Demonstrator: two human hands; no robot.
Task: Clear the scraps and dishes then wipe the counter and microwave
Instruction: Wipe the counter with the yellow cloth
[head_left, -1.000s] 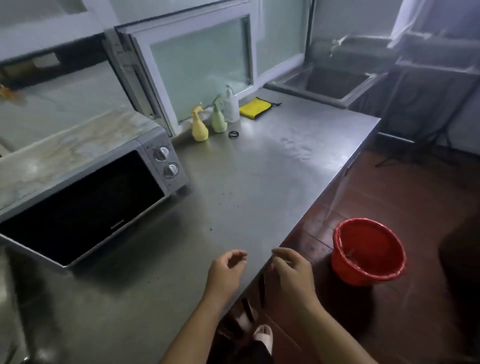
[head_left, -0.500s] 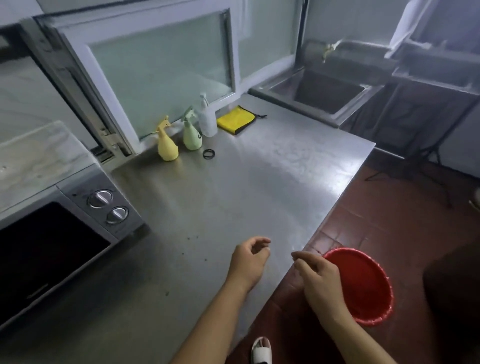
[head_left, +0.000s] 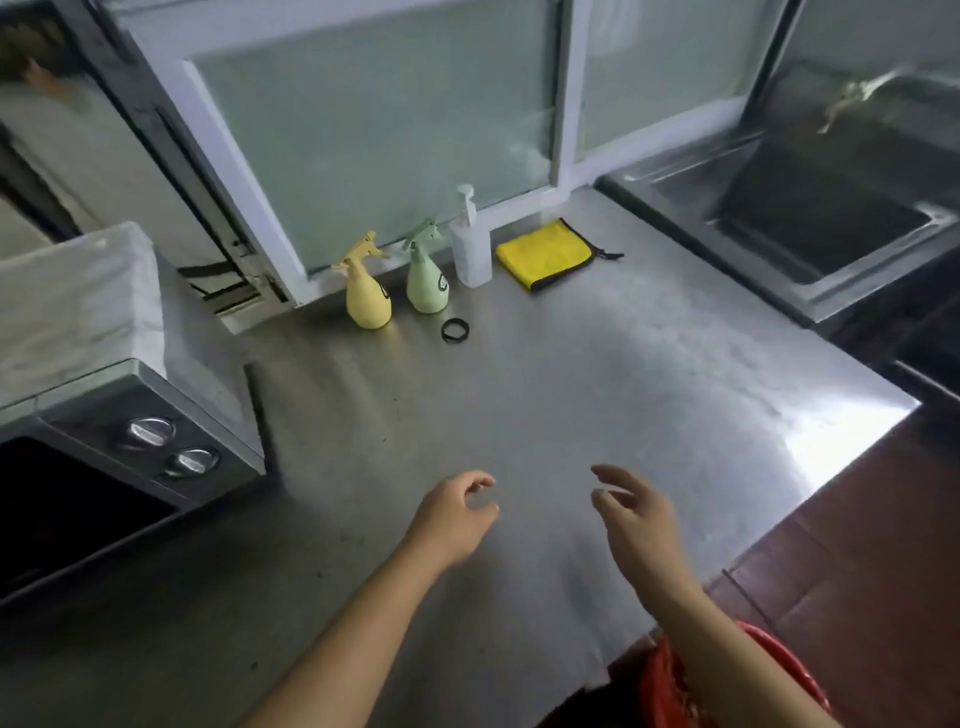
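Head view: both hands, left (head_left: 453, 519) and right (head_left: 636, 514), empty, loosely curled over desk (head_left: 597, 395); wiping stage likely, next fetch yellow cloth (head_left: 543, 253), upper centre.

The counter (head_left: 597, 426) is dull silver-grey steel with small dark specks. On it stand 1 pale yellow spray bottle (head_left: 367, 299), 1 mint green spray bottle (head_left: 427, 280) and 1 clear pump bottle (head_left: 470, 249). The cloth (head_left: 543, 253) is bright yellow edged black; the ring (head_left: 455, 330) black; the bucket (head_left: 675, 686) red.

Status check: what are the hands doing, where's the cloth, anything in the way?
Left hand and right hand empty over counter. Yellow cloth untouched by window. Path clear.
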